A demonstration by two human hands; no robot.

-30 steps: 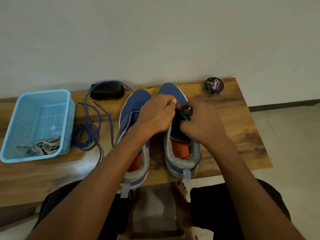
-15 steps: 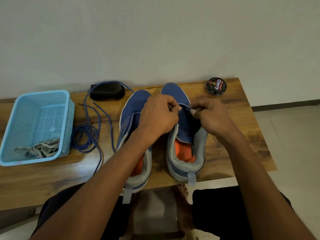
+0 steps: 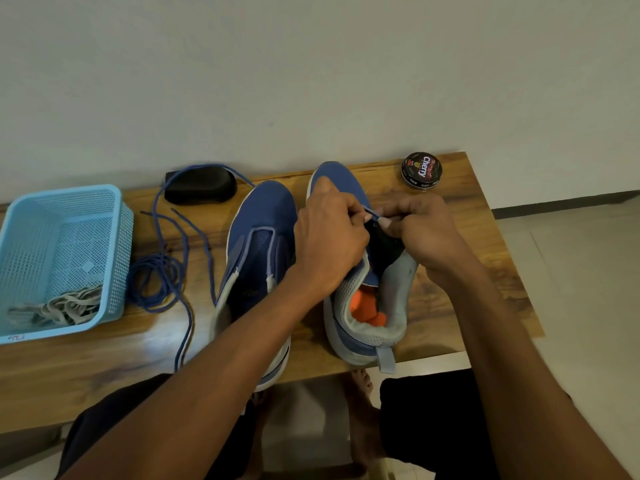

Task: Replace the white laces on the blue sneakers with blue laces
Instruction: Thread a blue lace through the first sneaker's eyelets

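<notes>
Both hands now pinch a thin blue lace end (image 3: 370, 213) between them: left hand (image 3: 330, 242) and right hand (image 3: 424, 230), over the right blue mesh sneaker (image 3: 372, 308), whose tongue was gripped before.

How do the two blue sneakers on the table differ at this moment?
Both hands, the left hand and the right hand, work on the right sneaker, pinching a blue lace at its front eyelets; the left sneaker is untouched and shows no lace. The right sneaker's orange insole shows; the left forearm covers the left sneaker's opening. Both are blue, toes toward the wall, without white laces.
</notes>
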